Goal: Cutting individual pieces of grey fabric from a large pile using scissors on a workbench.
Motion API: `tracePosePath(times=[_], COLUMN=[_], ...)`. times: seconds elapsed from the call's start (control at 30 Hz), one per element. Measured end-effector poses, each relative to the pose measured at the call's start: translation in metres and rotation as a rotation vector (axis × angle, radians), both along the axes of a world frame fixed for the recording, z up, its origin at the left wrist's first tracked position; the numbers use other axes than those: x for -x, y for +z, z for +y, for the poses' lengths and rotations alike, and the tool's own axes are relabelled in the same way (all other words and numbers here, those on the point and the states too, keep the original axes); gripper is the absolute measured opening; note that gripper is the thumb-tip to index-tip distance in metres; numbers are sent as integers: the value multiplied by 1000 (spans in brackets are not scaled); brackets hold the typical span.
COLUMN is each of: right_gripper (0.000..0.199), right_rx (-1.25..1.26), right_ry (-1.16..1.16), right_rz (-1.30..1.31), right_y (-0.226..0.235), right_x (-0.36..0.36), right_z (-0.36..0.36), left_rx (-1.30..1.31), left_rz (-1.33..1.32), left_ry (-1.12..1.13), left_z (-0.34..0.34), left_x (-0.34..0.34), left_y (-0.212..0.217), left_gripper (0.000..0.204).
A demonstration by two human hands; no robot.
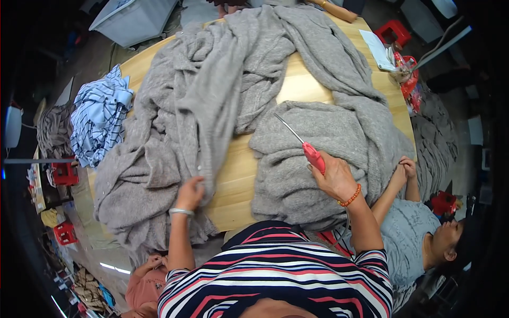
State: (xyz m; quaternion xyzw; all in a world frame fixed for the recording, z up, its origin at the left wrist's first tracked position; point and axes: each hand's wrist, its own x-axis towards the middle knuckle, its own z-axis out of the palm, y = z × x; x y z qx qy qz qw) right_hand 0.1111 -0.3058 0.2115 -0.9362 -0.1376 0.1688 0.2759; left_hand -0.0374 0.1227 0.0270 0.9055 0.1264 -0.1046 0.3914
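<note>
My right hand (335,177) is closed round the red handle of a tool (313,153) with a long, thin metal shaft. The shaft points up and left, above a folded pile of grey knitwear (302,185) on the right half of the table. My left hand (190,195) is at the lower edge of a grey knit cardigan (209,122), its fingers curled on the fabric. Small pale buttons show along the cardigan's front, and its raised panel is slightly blurred. Under and around it, more grey knitwear (143,169) lies heaped on the left.
The pale wooden table (233,183) shows between the heaps. Blue striped cloth (101,116) is piled at its left edge. One co-worker (413,228) sits close at the right, another (146,286) at the lower left. A paper sheet (377,50) and white bin (132,21) are farther off.
</note>
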Motion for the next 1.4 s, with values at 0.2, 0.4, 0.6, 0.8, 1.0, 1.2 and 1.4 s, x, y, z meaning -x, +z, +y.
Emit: tracePosePath(times=[0.2,0.4,0.6,0.8,1.0,1.2,1.4], right_gripper=[23,24,24,19,22,21,22], right_rx=[30,94,56,158,209,220,175], right_ry=[9,64,43,170,165,171,156], right_rz=[-41,-46,-4,28,47,14,79], right_y=[1,6,14,24,10,-4,-9], right_x=[8,19,17,10,0,2,11], right_z=[3,19,28,40,42,39,27], left_rx=[997,1271,1150,1033,1193,1123,1319], left_rz=[61,-163,-476,-261,-270,-238,51], left_ry=[546,1006,685,472,397,248,310], left_z=[-40,-24,-66,-125,-147,-155,-150], left_x=[-108,-242,-256,-191,-170,-153,-161], left_y=[-24,-27,-10,-15,-42,-58,-44], left_gripper=[51,43,31,16,18,21,36])
